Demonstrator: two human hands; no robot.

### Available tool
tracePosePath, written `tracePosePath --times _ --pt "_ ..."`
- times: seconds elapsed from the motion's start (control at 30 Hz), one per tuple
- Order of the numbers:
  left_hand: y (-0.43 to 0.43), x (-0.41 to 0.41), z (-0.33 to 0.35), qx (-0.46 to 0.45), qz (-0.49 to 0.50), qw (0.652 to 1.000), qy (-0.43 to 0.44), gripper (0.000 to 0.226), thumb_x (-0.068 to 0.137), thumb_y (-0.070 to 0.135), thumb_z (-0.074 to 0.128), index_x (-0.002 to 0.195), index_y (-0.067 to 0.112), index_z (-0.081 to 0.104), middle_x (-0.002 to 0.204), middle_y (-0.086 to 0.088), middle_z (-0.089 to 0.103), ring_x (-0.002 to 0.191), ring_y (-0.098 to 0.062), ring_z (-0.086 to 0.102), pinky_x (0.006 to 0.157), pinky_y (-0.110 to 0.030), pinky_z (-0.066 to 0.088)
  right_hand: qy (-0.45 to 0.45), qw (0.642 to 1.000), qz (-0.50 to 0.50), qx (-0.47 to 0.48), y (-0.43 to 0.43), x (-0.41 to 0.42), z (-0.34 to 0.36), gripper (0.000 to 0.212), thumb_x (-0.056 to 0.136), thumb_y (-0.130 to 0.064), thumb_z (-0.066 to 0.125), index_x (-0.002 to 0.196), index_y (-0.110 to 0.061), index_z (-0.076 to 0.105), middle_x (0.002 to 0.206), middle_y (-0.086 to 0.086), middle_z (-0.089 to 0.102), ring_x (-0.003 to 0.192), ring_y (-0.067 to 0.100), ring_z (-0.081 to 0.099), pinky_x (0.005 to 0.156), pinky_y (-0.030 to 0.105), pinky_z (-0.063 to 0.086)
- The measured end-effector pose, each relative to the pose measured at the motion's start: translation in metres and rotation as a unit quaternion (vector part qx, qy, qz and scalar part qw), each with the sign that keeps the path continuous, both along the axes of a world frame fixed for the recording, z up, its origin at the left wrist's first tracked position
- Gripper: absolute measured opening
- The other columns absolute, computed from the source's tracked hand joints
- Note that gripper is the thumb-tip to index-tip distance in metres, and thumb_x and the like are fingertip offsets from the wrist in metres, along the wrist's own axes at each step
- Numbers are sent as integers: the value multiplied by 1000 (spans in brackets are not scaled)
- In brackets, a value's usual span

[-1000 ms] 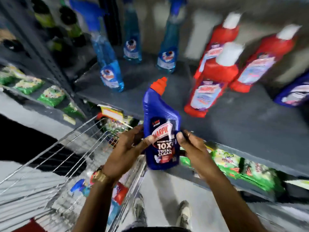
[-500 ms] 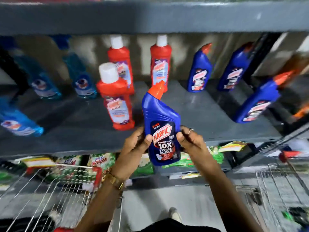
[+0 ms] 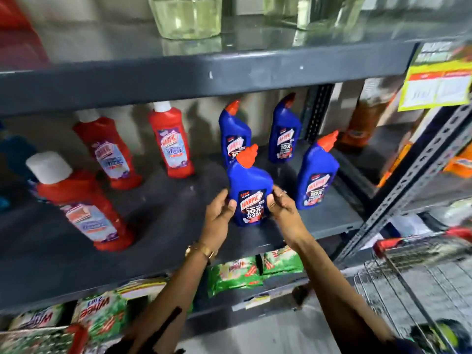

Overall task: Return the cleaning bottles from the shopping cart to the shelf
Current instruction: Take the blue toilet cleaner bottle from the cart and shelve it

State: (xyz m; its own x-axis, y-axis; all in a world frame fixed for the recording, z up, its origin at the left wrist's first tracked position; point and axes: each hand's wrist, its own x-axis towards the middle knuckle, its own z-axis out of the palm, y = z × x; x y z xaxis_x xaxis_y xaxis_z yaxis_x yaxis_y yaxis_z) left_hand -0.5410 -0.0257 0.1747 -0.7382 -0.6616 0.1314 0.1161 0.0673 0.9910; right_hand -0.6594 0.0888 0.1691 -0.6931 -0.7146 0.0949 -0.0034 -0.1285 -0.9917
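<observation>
Head view: we held the blue bottle (image 3: 249,190) upright between left hand (image 3: 220,212) and right hand (image 3: 283,207), both clasping its sides, low over the shelf (image 3: 163,215) front. Placing step, we judged; next, set it down and release.

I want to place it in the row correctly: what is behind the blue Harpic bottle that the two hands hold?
Directly behind the held bottle stands another blue Harpic bottle; its lower label and base are covered. The shelf beneath it is also hidden.
</observation>
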Motion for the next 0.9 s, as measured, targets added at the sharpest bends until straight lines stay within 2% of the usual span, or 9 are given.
tracePosePath --times 0.1,0.2,0.3,0.4,0.6,0.7,0.77,0.83,0.9 --pt "2 -16 -4 -10 0 1000 -4 17 93 12 48 106 19 57 94 23 72 87 12 59 77 -12 49 -16 1000 -14 11 -2 -16 -9 63 85 -42 60 135 -9 45 140 21 46 129 34 47 107 55 39" --pt "6 -21 -3 -30 10 999 -13 30 91 24 44 117 14 55 106 11 69 95 3 63 79 -15 52 -8 999 -21 40 -4 -25 -10 41 95 -22 49 134 -10 46 137 20 50 124 28 52 101 39 48" --pt "5 -21 -5 -37 7 999 -4 31 94 25 43 120 12 53 113 -4 65 100 -4 62 82 -19 53 -5 999 -16 36 -7 -27 -16 38 98 -18 45 135 -12 45 136 17 50 125 29 51 99 38 49" --pt "5 -22 -9 -41 6 999 -2 30 96 23 42 122 12 53 117 -7 64 104 -8 61 86 -23 54 -17 1000 -14 14 -8 -23 -19 39 98 -15 42 137 -10 43 136 16 51 123 26 53 97 31 51" --pt "8 -21 -10 -37 10 999 10 53 88 48 47 126 11 50 121 -8 63 105 -4 61 86 -22 53 -23 999 -24 -2 -8 -21 -20 40 98 -20 42 138 -13 43 138 15 50 125 26 52 103 42 47" --pt "7 -20 -10 -27 5 1000 5 36 95 27 44 127 13 50 124 -6 62 107 -3 60 91 -24 53 -15 998 -49 -24 -3 -9 -20 36 99 -21 40 133 -10 49 131 10 56 123 23 53 101 35 47" --pt "10 -14 -11 -16 9 1000 4 34 96 17 44 130 16 46 125 -1 59 106 7 59 89 -15 50 -5 992 -128 -15 5 9 -27 35 99 -27 40 126 -9 54 124 5 59 124 20 53 100 29 44" --pt "14 -1 -13 -1 24 1000 7 41 96 12 44 136 18 40 127 0 56 108 12 55 86 -7 46 59 975 -216 -5 14 34 -35 35 99 -26 39 126 -13 55 126 1 58 121 5 51 101 19 39" --pt "16 23 -17 15 39 999 6 39 96 13 45 134 19 42 132 -5 55 118 4 53 94 -10 44 163 956 -245 9 20 64 -42 36 99 -27 34 122 -12 58 121 2 60 113 7 52 100 21 38"
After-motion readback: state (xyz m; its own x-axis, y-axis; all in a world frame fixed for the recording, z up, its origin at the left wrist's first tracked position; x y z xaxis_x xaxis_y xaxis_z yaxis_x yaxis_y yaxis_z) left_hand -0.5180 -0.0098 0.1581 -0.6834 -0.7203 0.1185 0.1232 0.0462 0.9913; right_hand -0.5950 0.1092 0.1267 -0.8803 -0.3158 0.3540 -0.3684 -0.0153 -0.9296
